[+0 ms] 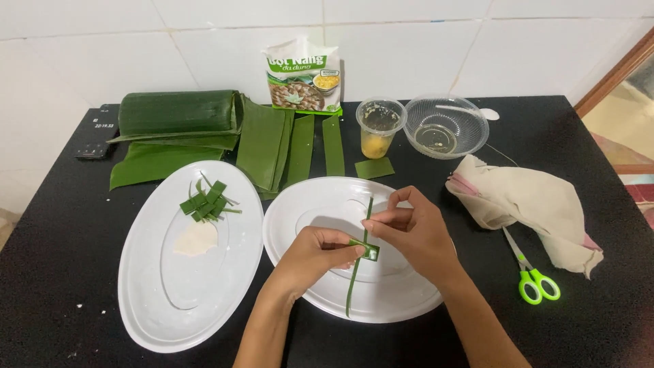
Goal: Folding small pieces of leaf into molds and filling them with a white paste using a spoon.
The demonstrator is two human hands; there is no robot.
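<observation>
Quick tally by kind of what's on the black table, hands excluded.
White oval plates: 2
Clear plastic containers: 2, cup and bowl
Scissors: 1
Cloth: 1
Flour bag: 1
Rolled leaf bundle: 1
Woven leaf piece: 1
Total: 9, loose leaf strips not counted.

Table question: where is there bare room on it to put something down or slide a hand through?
The black table is bare at its left edge beside the left oval plate, and at the front right below the green-handled scissors. The back is crowded: folded leaves, leaf strips, flour bag, cup, clear bowl. Both hands fill the right plate.
</observation>
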